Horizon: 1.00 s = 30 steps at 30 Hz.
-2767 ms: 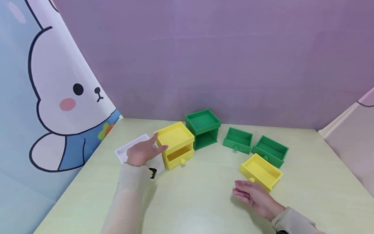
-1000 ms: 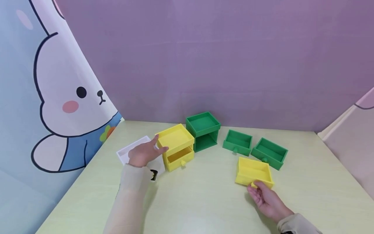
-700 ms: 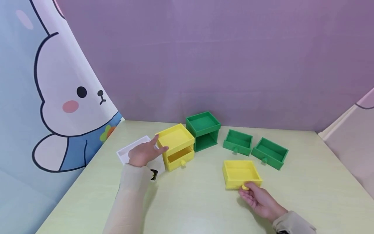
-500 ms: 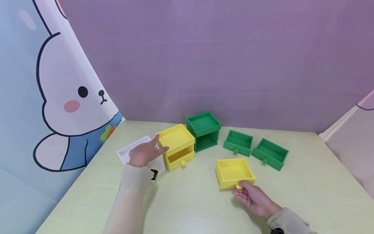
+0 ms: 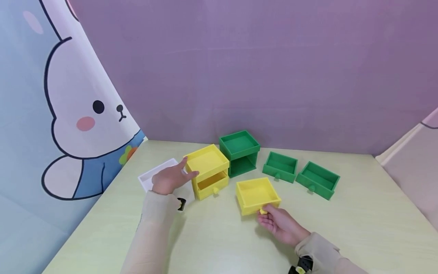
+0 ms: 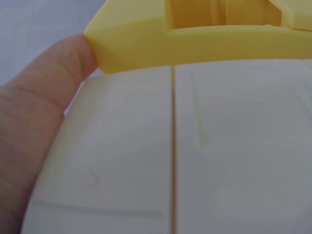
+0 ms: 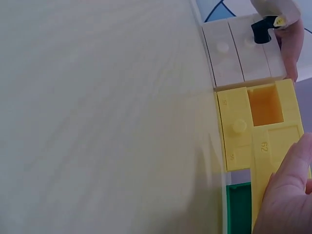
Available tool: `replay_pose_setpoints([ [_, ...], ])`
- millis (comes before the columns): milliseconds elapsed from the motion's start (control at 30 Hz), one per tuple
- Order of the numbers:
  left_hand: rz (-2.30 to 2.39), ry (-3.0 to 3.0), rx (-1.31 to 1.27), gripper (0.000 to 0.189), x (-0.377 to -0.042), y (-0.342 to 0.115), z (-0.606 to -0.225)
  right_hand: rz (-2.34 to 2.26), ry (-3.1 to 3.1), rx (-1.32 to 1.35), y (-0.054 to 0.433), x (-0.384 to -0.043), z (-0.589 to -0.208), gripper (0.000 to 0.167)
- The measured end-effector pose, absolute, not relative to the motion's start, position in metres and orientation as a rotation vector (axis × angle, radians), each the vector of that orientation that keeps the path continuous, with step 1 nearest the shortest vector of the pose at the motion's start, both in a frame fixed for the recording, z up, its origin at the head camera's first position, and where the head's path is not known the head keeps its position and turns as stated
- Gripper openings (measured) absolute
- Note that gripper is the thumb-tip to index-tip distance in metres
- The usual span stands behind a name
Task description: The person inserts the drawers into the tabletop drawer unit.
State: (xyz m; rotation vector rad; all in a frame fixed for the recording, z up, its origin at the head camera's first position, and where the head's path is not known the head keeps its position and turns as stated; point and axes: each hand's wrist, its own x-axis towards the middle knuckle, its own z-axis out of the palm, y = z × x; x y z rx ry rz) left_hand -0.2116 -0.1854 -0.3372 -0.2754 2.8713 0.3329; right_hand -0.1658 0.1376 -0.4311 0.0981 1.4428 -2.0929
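Observation:
In the head view, my left hand (image 5: 171,177) lies over the white cabinet (image 5: 155,173), finger and thumb spread straight against the left edge of the yellow cabinet (image 5: 207,161). That cabinet's upper slot (image 7: 265,105) is vacant, with a yellow drawer (image 5: 213,186) in the lower one. My right hand (image 5: 282,224) pinches the knob of a second yellow drawer (image 5: 256,194), raised off the table in front of the green cabinet (image 5: 239,146). In the left wrist view, a fingertip (image 6: 80,56) touches the yellow cabinet's corner. The white cabinet is partly hidden by my left hand.
Two loose green drawers (image 5: 280,166) (image 5: 318,179) lie on the pale table (image 5: 219,243) to the right. The green cabinet's front is open and hollow. A purple cloth backdrop (image 5: 273,76) stands behind, with a rabbit-print cloth (image 5: 78,95) at left.
My right hand has taken the loose yellow drawer by its knob, turned it, and carried it leftward toward the yellow cabinet. My left hand has stayed where it was.

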Motion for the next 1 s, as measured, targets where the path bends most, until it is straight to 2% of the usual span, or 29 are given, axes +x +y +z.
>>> replay_pose_setpoints([
  [600,0.336,2.864,-0.246,0.083,-0.213,-0.187,-0.336,-2.04,1.542,0.031,0.11,-0.183,-0.426,0.02],
  [1000,0.345,2.865,-0.234,0.084,-0.213,-0.189,-0.336,-1.947,1.604,-0.002,0.08,-0.183,-0.42,0.022],
])
